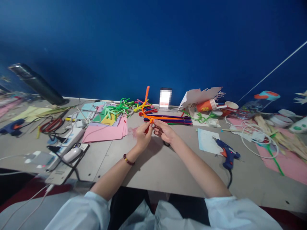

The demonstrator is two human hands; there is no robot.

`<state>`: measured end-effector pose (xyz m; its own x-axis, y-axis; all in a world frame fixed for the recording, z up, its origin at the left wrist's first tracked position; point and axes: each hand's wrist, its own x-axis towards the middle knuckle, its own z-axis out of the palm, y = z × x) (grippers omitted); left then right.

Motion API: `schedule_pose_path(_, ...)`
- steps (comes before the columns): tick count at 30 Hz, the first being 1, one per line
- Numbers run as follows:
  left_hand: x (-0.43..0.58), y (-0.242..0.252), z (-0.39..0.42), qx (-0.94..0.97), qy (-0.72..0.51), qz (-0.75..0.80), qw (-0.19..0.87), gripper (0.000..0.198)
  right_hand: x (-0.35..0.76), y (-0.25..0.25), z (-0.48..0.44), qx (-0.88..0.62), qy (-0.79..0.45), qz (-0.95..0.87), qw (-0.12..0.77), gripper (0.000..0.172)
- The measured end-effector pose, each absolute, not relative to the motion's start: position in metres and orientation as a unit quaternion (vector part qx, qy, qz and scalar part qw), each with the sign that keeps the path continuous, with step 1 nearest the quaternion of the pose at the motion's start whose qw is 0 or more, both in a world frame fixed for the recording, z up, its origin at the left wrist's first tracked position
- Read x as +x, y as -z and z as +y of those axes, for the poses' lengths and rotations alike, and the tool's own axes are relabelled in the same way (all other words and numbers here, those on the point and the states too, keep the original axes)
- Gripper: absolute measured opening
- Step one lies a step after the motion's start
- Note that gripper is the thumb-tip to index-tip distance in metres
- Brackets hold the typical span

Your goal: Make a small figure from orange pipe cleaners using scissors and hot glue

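Observation:
My left hand [143, 133] and my right hand [162, 130] meet above the middle of the grey table [148, 166], both pinched on an orange pipe cleaner [145, 103]. The pipe cleaner bends at a small twisted knot by my fingertips; one end rises toward the wall, the other runs right over a bundle of dark pipe cleaners [171, 120]. A beaded bracelet [128, 160] circles my left wrist.
Pink paper sheets [105, 131] and green pipe cleaners [117, 109] lie left of my hands. A blue glue gun [227, 155] sits at right, near paper cups [208, 105] and white cable [251, 137]. A power strip [69, 140] and cords crowd the left.

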<state>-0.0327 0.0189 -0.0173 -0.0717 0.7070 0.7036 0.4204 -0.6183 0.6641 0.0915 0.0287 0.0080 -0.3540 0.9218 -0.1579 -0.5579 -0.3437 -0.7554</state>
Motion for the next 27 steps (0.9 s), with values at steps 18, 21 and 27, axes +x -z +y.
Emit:
schedule_pose_path(18,-0.033,0.017,0.018,0.659,-0.606,0.417,0.159,0.024,0.088,-0.012,0.026,-0.309,-0.755,-0.297,0.496,0.032)
schedule_pose_path(21,-0.035,0.017,0.020,0.659,-0.616,0.413,0.125,0.020,0.088,-0.013,0.027,-0.291,-0.771,-0.259,0.504,0.032)
schedule_pose_path(27,-0.038,0.016,0.023,0.683,-0.617,0.386,0.065,0.016,0.092,-0.018,0.027,-0.278,-0.795,-0.247,0.479,0.036)
